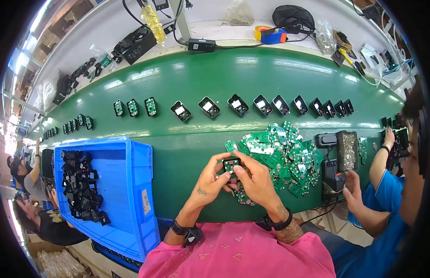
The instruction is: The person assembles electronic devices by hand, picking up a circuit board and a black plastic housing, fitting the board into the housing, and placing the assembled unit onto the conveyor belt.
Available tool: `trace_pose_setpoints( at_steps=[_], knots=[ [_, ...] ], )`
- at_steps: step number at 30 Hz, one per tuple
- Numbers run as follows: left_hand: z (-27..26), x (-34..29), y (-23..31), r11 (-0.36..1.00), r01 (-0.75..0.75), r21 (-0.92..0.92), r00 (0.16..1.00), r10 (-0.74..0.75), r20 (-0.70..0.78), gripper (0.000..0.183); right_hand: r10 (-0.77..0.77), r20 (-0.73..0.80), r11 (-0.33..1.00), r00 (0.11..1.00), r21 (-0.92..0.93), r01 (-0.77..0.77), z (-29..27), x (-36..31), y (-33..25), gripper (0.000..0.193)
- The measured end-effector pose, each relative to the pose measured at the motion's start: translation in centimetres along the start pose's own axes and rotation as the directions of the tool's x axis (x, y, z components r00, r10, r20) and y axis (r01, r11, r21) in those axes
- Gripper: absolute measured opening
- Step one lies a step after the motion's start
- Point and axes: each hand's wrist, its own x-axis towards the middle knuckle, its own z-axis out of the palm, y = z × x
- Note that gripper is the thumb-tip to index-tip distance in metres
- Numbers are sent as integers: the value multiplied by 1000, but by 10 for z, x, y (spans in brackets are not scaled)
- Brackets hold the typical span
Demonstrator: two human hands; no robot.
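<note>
Cased circuit board (231,166): between the hands, above the desk (187,169), beside the board pile (285,156);
Left hand (209,182): gripping its left side;
Right hand (256,180): gripping its right; both thumbs on top.

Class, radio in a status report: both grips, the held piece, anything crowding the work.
Left grip and right grip: both closed on black casing. Green board showing inside. Loose green boards heaped beside right grip.

Glossy green workbench (182,185); white shelf (212,28) behind; bright lights (38,18) left; pale floor (87,255).
</note>
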Motion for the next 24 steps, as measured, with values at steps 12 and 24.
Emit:
trace_pose_setpoints(
  at_steps=[12, 24],
  knots=[
    [2, 4, -4, 995, -63, 82, 997, 66, -33, 49, 21, -22, 999, 1000, -36, -22, 10, 1, 0, 36],
    [-54, 17, -5, 962, -144, 233, 946, 203, -253, 44, -205, -54, 939, 977, -294, 180, 56, 31, 15, 37]
  ],
)
